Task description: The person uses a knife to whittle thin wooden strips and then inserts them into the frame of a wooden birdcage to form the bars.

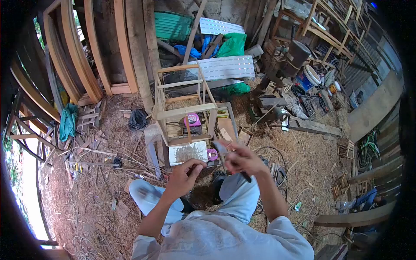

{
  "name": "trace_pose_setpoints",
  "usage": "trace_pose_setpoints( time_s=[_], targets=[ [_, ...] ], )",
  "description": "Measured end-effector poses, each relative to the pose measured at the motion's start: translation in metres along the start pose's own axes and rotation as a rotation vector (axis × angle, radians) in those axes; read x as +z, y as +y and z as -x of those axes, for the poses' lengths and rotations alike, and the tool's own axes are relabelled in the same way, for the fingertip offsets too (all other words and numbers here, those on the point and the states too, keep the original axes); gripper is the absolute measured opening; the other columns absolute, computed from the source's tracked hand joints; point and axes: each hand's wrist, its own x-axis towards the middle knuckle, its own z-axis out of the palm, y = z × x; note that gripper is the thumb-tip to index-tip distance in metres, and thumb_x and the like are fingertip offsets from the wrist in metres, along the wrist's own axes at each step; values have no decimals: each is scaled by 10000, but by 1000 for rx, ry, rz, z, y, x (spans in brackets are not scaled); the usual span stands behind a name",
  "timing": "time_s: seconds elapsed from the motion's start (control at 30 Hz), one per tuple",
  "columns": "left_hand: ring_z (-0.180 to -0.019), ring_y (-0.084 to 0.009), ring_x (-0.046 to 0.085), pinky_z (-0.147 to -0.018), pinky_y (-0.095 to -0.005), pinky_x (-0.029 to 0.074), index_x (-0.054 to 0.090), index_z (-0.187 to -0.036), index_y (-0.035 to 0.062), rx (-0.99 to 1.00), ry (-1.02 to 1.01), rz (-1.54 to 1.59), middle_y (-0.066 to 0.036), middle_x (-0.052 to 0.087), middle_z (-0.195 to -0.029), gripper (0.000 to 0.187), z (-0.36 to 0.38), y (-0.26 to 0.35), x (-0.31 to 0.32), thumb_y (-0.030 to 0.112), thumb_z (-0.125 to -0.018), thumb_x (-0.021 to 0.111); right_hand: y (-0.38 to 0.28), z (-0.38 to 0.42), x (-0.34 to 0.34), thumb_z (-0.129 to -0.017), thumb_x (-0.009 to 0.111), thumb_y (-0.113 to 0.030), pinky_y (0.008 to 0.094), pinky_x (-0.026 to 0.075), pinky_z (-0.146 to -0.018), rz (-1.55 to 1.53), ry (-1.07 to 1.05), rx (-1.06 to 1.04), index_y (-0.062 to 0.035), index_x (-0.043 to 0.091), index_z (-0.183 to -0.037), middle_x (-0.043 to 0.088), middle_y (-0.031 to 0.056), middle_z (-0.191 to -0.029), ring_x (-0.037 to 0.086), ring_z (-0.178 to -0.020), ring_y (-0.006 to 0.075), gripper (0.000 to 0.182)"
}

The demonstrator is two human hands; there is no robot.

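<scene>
My right hand [242, 161] is closed around a tool [220, 148] with a grey, flat, blade-like metal part and a dark handle that sticks out below the fist. To its left, my left hand [185, 177] has its fingers curled in with thumb and forefinger together; anything between them is too small to make out. Just beyond the left hand lies a worn white board [188, 152], with a pink object [212, 154] at its right end. Behind it stands a small wooden frame [186, 113], and a pink tape measure [192, 120] shows through its bars.
Wood shavings and offcuts cover the ground [99, 208]. Curved wooden frames [76, 52] lean at the back left. A white bucket [308, 79], tools and scrap are piled at the right. A cable [281, 156] curls beside my right knee. A green plastic sheet [232, 44] lies at the back.
</scene>
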Motion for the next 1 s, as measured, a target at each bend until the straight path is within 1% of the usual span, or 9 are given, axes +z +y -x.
trace_pose_setpoints(
  time_s=[0.1, 0.2, 0.37, 0.47, 0.57, 0.63, 0.87, 0.93, 1.0],
  targets=[
    [-657, -84, 498, -640, -238, 420, 619, -1009, 8, 41, -40, 112, -47, 607, -749, 200, -3, 6, 6, 177, -921, 559, 4, -8, 20, -955, 504, -188, 186, 288, -428, -46, -115, 47, -51, 512, -1278, 540, -15, -682, 388, -496, 29, 351],
    [-714, -78, 500, -688, -226, 423, 621, -1006, 2, -81, -118, 268, -21, 619, -821, 206, 0, 0, 2, 179, -933, 547, -5, -9, 12, -957, 519, -223, 184, 286, -432, 109, -222, 72, -33, 646, -1003, 534, -31, -672, 385, -493, 27, 233],
    [-760, -57, 485, -692, -213, 413, 633, -987, 21, -282, -263, 335, 5, 613, -876, 183, 2, 14, -6, 170, -938, 539, -10, -6, 9, -932, 561, -186, 186, 264, -420, 187, -155, 156, 8, 639, -985, 540, -15, -653, 385, -478, 31, 216],
    [-576, -16, 405, -520, -167, 336, 630, -975, 48, -223, -222, 441, 46, 549, -742, 183, 3, 7, -2, 214, -926, 566, -6, -5, 7, -929, 564, -185, 180, 259, -419, 154, -84, 155, 9, 640, -968, 544, -16, -657, 385, -476, 27, 212],
    [-765, -55, 491, -691, -210, 409, 632, -1003, 29, -283, -241, 394, 9, 612, -880, 184, 12, 0, -13, 173, -937, 537, -10, 5, -16, -928, 564, -187, 182, 247, -407, 367, 125, -59, 9, 633, -984, 521, -24, -640, 368, -468, 24, 215],
    [-750, -57, 498, -676, -215, 412, 633, -1000, 30, -252, -220, 366, 5, 616, -863, 183, 24, -17, -20, 172, -935, 537, -30, 18, -56, -944, 528, -166, 186, 262, -415, 11, 387, 21, 30, 621, -1001, 480, -32, -625, 371, -472, 28, 225],
    [-766, -187, 629, -709, -304, 482, 631, -965, 35, -32, -106, -24, -89, 662, -840, 177, 4, -1, 4, 176, -936, 528, 1, 0, -16, -966, 482, -189, 187, 270, -425, -33, 91, -16, 1, 580, -1134, 496, -33, -655, 355, -478, 29, 272],
    [-749, -275, 650, -684, -326, 487, 620, -972, 46, 127, 71, -165, -131, 656, -832, 138, 1, 2, 12, 142, -917, 537, -1, -2, 13, -958, 504, -158, 200, 267, -418, 51, -9, 90, 27, 592, -926, 526, 0, -652, 358, -466, 40, 207],
    [-750, -273, 653, -680, -332, 489, 617, -968, 42, 132, 56, -173, -129, 660, -838, 134, 0, 5, 8, 137, -917, 537, -2, 0, 14, -956, 510, -161, 197, 271, -423, 61, -41, 113, 16, 588, -873, 540, 5, -661, 368, -473, 39, 210]
  ],
)
